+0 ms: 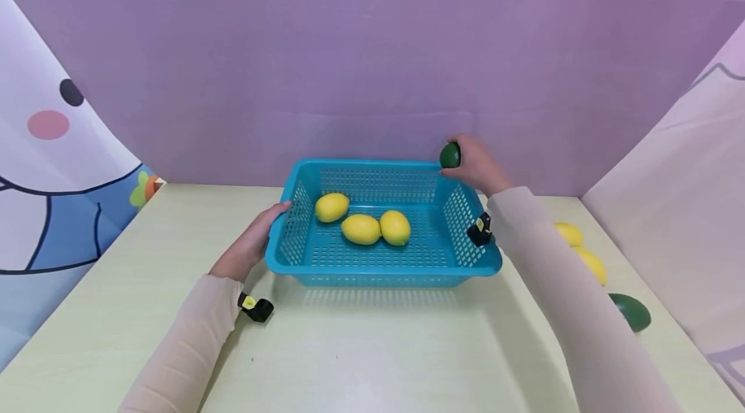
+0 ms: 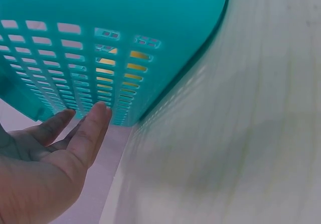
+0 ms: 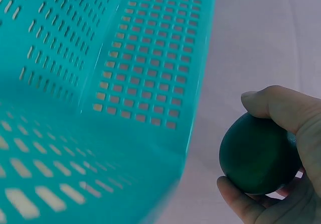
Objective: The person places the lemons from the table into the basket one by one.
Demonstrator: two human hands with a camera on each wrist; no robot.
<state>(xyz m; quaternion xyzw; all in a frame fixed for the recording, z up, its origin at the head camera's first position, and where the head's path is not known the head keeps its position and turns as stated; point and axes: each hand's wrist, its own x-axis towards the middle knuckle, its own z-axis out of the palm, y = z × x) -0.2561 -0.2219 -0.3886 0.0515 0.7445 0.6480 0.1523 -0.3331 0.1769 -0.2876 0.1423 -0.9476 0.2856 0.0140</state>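
A blue plastic basket (image 1: 381,271) with perforated walls stands on the table and contains three lemons (image 1: 361,230). My right hand (image 1: 480,164) grips a dark green avocado (image 1: 450,156) at the basket's back right corner. In the right wrist view, thumb and fingers curl round the avocado (image 3: 258,156), which is outside the basket wall. At the basket's left side is my left hand (image 1: 254,240). The left wrist view shows its fingers (image 2: 90,131) extended, tips right at the perforated wall.
Two lemons (image 1: 590,264) lie on the table to the right, partly hidden behind the right sleeve. Nearer to me is another avocado (image 1: 633,313). A purple cloth (image 1: 372,64) hangs behind the table (image 1: 349,348), with printed cloths at both sides.
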